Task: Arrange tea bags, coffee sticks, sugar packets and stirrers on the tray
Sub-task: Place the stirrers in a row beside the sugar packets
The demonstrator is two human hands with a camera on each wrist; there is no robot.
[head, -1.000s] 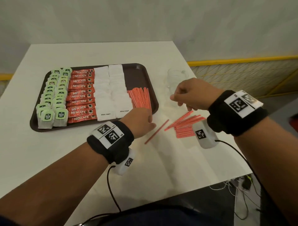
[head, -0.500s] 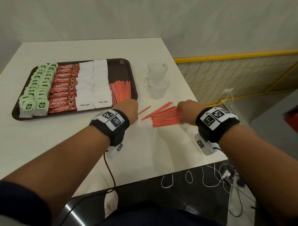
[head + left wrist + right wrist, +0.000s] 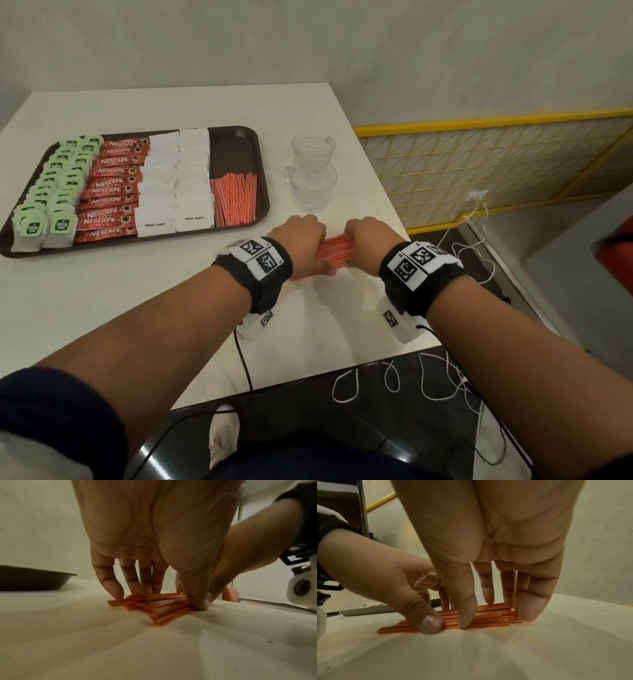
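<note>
A loose bundle of red stirrers [image 3: 334, 251] lies on the white table near its front right corner. My left hand [image 3: 298, 236] and right hand [image 3: 368, 236] pinch it from either end, thumbs in front and fingers behind. The left wrist view shows the left hand [image 3: 164, 599] squeezing the stirrers [image 3: 154, 605]. The right wrist view shows the right hand [image 3: 494, 615] doing the same on the stirrers [image 3: 488, 619]. The brown tray [image 3: 239, 137] holds rows of green tea bags [image 3: 51, 192], red coffee sticks [image 3: 109, 192], white sugar packets [image 3: 174, 181] and a stirrer pile [image 3: 234, 200].
Two clear glass cups [image 3: 311, 171] stand right of the tray, just behind my hands. The table's right edge and front edge are close by. White cables [image 3: 394, 380] lie on the dark floor below, and a yellow mesh fence [image 3: 479, 164] runs on the right.
Both hands have closed in on the scattered stirrers and pushed them into one tight bundle between them. The stray single stirrer has been swept into it.
</note>
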